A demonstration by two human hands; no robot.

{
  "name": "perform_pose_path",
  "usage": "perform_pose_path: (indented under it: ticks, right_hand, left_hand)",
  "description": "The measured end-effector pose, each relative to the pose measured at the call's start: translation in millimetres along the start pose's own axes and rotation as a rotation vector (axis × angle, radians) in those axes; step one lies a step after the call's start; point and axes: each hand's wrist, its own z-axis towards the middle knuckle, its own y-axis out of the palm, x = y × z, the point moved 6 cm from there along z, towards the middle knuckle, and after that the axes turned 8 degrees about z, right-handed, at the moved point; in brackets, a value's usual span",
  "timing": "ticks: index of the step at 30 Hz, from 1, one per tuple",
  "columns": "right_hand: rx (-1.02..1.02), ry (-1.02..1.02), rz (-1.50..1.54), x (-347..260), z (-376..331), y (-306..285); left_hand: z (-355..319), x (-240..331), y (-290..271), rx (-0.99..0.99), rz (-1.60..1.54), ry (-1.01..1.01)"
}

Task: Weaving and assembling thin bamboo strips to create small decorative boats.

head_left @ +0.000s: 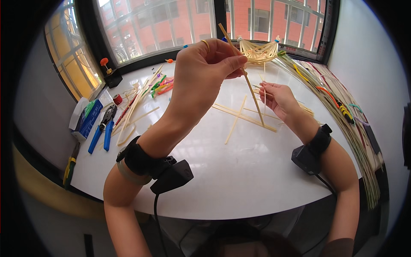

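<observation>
My left hand (207,64) is raised over the middle of the white table, thumb and fingers pinched on a long bamboo strip (254,95). The strip slants from upper left down to the right, its lower end near the strips on the table. Lower and to the right, my right hand (278,99) has its fingertips closed around a thin pale strip (264,103) that stands about upright. Between and below the hands lie several crossed bamboo strips (235,121). Each wrist wears a black strap with a cabled box.
Blue-handled pliers (107,135), a blue box (87,120), a red spool (117,99) and coloured ties (162,86) lie at the left. An open bamboo weave (259,53) stands by the window. Long green strips (342,124) and a yellow-black tool (344,112) line the right side.
</observation>
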Motion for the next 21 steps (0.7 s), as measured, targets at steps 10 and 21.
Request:
perform_pose_path:
  ticks: [10, 21]
  right_hand:
    - [-0.416, 0.028, -1.061, -49, 23, -43]
    - [-0.589, -0.015, -1.189, -64, 6, -41]
  left_hand:
    - [8, -29, -8, -0.015, -0.036, -0.135]
    - [5, -109, -7, -0.142, 0.048, -0.52]
